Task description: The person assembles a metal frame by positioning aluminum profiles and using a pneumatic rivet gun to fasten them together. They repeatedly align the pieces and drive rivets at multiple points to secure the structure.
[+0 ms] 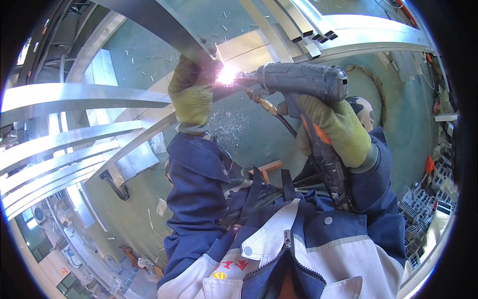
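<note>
In a yellow-green work glove, my right hand (pixel 338 127) is wrapped round the grip of a black welding gun (pixel 303 79) with orange patches. The gun points left, and a bright white-pink glare (pixel 227 76) burns at its tip. A thin brass-coloured feed tube (pixel 268 106) runs beneath the nozzle. My left hand (pixel 193 92), gloved likewise, is closed on the end of a metal bar (pixel 162 27) that comes down from the top. This end meets a long metal frame rail (pixel 149 107) right beside the glare. The glare hides the joint and some left fingertips.
Several parallel metal bars (pixel 59 94) of the frame extend leftward. Rectangular tubes (pixel 294 25) lie at the top, by a broad metal beam (pixel 373 32). A black cable (pixel 331 179) hangs from the gun's grip against my jacket. Stacked grey parts (pixel 428 199) stand at right.
</note>
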Demonstrator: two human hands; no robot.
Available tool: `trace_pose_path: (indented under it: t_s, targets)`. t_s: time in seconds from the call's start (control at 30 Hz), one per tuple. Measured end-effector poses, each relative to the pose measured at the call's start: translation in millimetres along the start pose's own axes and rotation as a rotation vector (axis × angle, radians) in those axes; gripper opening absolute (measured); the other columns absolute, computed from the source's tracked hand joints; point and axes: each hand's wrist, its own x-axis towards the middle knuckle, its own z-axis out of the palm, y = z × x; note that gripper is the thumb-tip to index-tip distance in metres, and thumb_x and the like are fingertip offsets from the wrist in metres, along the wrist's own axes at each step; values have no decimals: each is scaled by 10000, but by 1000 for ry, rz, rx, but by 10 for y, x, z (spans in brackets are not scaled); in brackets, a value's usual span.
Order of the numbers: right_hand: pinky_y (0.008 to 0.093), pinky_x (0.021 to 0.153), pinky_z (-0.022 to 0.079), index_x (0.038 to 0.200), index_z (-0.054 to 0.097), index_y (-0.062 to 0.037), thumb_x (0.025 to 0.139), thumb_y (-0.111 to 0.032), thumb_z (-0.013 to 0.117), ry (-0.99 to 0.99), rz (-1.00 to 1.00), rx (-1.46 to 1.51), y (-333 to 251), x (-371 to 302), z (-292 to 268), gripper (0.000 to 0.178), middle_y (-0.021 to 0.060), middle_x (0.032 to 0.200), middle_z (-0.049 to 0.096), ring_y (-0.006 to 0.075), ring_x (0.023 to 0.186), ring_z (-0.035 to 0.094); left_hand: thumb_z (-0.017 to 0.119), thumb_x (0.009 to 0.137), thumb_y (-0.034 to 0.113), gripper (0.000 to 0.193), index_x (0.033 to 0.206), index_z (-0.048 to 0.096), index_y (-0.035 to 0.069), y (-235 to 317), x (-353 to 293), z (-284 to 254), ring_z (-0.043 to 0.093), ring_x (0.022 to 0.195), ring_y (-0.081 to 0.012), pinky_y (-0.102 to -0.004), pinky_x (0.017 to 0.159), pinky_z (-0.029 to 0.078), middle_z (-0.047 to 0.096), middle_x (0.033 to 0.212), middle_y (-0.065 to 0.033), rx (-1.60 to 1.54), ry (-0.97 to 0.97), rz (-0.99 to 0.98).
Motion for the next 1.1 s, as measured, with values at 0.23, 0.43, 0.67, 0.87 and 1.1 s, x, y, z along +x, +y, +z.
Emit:
trace_pose_path:
  t_s: [0.23, 0.43, 0.67, 0.87, 1.1]
  targets:
    - [286, 605, 549, 1305, 671, -64, 1013, -378, 686, 73, 98, 0, -69, -105, 60, 429, 52, 1073, 720, 133, 680, 676, 748, 926, -27, 484, 1392, 633, 37, 95, 8, 35, 691, 1088, -172, -311, 958, 581, 716, 1252, -81, 38, -25, -64]
    - [304, 574, 559, 1268, 691, -58, 993, -448, 706, 74, 52, -48, -42, -106, 74, 477, 64, 1018, 730, 155, 661, 698, 747, 895, -77, 445, 1311, 685, 68, 94, 46, 6, 697, 1046, -159, -307, 921, 593, 733, 1194, -55, 52, -39, -99]
    - [309, 585, 570, 1282, 681, -56, 994, -452, 701, 80, 59, -80, -49, -109, 102, 490, 83, 1061, 737, 158, 673, 699, 772, 884, -41, 394, 1252, 709, 85, 180, 48, 17, 665, 1034, -111, -282, 919, 552, 729, 1142, -4, 123, -52, -165]
    - [300, 553, 531, 1323, 652, -62, 1026, -402, 670, 91, -26, -138, 3, -86, 250, 452, 73, 890, 701, 140, 622, 651, 789, 891, -1, 409, 1279, 690, 79, 336, 173, -91, 669, 1031, -112, -273, 915, 554, 730, 1118, -6, 195, -227, -246]
    - [278, 539, 521, 1334, 650, -70, 1040, -317, 658, 94, -10, -312, -56, -92, 477, 384, 72, 958, 719, 124, 609, 638, 822, 900, 100, 514, 1371, 622, 51, 937, 388, -47, 664, 1052, -125, -287, 925, 554, 714, 1142, -32, 224, -345, -15]
